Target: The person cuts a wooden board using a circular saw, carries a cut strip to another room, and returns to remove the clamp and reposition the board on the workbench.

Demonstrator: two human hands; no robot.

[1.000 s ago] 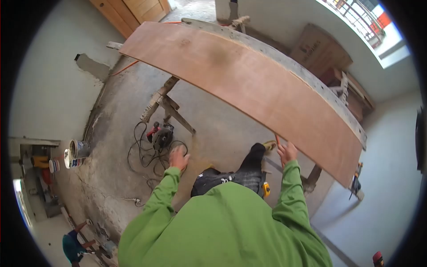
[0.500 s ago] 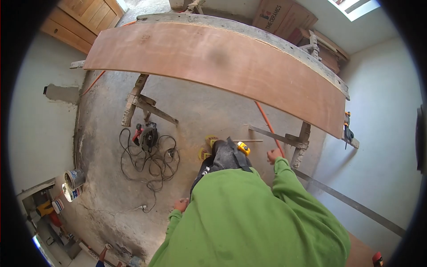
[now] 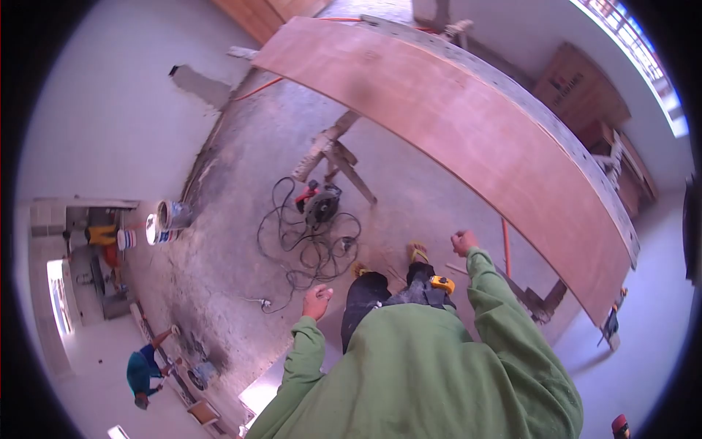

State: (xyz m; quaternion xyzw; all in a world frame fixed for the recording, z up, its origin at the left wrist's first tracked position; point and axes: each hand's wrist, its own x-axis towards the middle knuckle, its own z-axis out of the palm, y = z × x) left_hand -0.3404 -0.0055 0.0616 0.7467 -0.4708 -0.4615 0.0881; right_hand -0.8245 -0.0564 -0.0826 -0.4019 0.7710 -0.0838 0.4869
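Observation:
A long plywood sheet lies on a plank bench in front of me. My right hand is a little short of the sheet's near edge, fingers curled, touching nothing visible; whether it holds something small is unclear. On the other side, my left hand hangs over the floor with its fingers bent, and its contents cannot be made out. Nearest to it are a coiled black cord and a circular saw on the floor. A yellow tape measure is at my waist.
Wooden trestle legs stand under the sheet. An orange hose runs below its near edge. Buckets stand by the left wall. A person is at the lower left. A clamp hangs at the bench's right end. A cardboard box leans behind.
The view has swung and tilted. My left hand, mostly hidden by my body half a second ago, shows again. My right hand has moved away from the sheet's edge since one second ago.

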